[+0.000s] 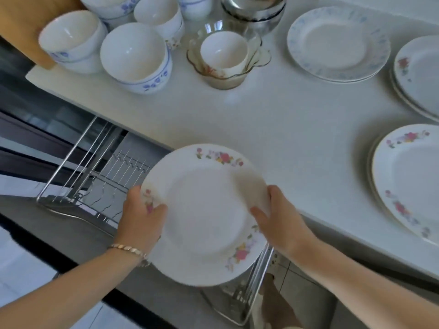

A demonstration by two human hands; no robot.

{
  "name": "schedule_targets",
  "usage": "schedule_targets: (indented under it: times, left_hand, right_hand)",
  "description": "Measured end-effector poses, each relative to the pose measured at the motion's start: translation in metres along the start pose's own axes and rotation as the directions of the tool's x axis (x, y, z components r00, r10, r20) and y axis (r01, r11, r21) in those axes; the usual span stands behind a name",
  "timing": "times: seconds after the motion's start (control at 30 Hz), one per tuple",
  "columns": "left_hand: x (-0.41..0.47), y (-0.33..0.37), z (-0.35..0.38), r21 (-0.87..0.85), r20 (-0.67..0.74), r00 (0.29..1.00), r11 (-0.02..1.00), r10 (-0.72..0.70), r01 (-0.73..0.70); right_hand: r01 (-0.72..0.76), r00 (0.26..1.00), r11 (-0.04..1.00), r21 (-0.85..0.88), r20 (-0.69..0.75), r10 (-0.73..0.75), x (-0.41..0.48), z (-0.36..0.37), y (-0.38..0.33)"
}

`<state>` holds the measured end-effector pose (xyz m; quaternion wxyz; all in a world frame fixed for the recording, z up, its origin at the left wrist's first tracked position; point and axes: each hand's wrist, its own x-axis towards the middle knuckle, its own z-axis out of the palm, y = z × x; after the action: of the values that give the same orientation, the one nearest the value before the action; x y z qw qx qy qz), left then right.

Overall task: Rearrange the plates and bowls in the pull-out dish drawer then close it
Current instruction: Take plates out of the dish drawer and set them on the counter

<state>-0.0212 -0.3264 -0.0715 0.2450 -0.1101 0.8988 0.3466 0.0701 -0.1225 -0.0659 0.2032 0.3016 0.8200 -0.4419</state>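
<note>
While both the left hand (145, 210) and right hand (276, 218) grip the flowered plate (204, 214) by opposite rims above the open drawer rack (99, 169), tilt it upright and ease it between the wires.

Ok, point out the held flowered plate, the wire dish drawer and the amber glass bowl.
Round white flowered plate (204, 217): head view, bare centre.
Pull-out steel wire dish drawer (126, 169): head view, upright dividers.
Scalloped amber glass bowl (222, 79): head view, front wall.

place: home kitchen | evidence: white counter (273, 119) with bowls (135, 55) and plates (337, 43), wire dish drawer (95, 167) below
</note>
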Motion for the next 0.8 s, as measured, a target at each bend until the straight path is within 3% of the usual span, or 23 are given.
schedule_targets:
  times: [0.13,0.33,0.53,0.8]
  left_hand:
    - [0.024,-0.058,-0.019,0.143,0.016,0.995,0.985,-0.101,0.098]
    - [0.082,-0.095,0.017,0.31,0.186,0.941,0.926,-0.283,0.217]
    - [0.121,-0.082,0.106,0.242,0.295,0.889,0.927,-0.351,0.285]
    - [0.156,-0.068,0.175,0.365,0.298,0.882,0.897,-0.365,0.248]
  right_hand:
    - [-0.152,0.981,0.987,0.054,0.13,0.144,0.0,0.073,0.003]
    - [-0.414,0.902,0.902,0.121,0.192,0.387,0.035,0.145,0.045]
    - [-0.574,0.812,0.803,0.164,-0.012,0.583,0.082,0.152,0.099]
    - [-0.628,0.722,0.757,0.178,-0.228,0.653,0.139,0.138,0.13]
